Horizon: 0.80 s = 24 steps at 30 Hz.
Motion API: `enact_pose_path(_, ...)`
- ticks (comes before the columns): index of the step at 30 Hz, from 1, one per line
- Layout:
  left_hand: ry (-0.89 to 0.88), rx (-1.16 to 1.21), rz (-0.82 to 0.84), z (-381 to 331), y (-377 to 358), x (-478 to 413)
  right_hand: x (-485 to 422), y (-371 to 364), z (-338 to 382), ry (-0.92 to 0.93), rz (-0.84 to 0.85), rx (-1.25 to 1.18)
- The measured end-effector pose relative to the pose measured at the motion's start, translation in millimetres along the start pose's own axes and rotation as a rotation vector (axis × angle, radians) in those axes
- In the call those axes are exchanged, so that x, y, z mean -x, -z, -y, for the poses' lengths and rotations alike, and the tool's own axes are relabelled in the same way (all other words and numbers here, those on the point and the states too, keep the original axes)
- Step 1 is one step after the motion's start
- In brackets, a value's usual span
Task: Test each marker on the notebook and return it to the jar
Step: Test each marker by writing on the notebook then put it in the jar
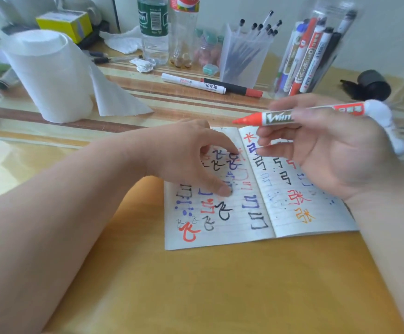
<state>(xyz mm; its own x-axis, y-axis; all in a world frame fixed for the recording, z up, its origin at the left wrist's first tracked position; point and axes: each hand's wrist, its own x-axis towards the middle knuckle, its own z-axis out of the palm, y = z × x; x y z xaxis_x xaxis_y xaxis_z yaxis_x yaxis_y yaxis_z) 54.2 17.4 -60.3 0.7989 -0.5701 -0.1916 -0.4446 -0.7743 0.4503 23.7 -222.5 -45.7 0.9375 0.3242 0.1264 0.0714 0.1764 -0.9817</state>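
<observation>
1. Over the notebook [220, 233], seen from my head, my right hand [328, 153] holds the orange marker [278, 116]. My fingers and thumb are curled round its middle, and it lies sideways in the air.
2. Its orange end [244, 120] looks like a cap, so I think I must pull that off first.
3. My left hand [196, 157] holds nothing. Its fingers are spread, and the tips press the left page flat. Pressing stops the pages from sliding.
4. Both pages have lots of marks. I should write in a bare spot low on the right page.
5. The jar [316, 51] stands at the back of the desk [196, 297], behind my right hand. I should cap the marker, then drop it in gently, because the jar looks easy to tip.
</observation>
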Motion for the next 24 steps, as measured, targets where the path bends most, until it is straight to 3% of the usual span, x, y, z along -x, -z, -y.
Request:
enact_pose_path(8,0.029,-0.046,-0.035,-3.4,-4.0,-0.6,21.9,-23.5,5.2,-0.192,0.234,0.3)
enact_pose_path(13,0.068,-0.039,0.0,-5.5,-1.7,-2.1,34.8,-18.3,-12.7,-0.25,0.215,0.299)
enact_pose_path(17,0.079,-0.049,-0.005,-5.9,-1.7,-4.7,41.2,-19.1,-14.7,-0.192,0.157,0.342)
enact_pose_path(21,0.083,-0.075,-0.001,-6.2,-1.2,-6.2,38.3,-21.9,-17.1,-0.219,0.171,0.679)
enact_pose_path(24,0.108,-0.092,0.008,-5.1,-1.4,-6.4,38.8,-23.2,-16.4,-0.215,0.178,0.759)
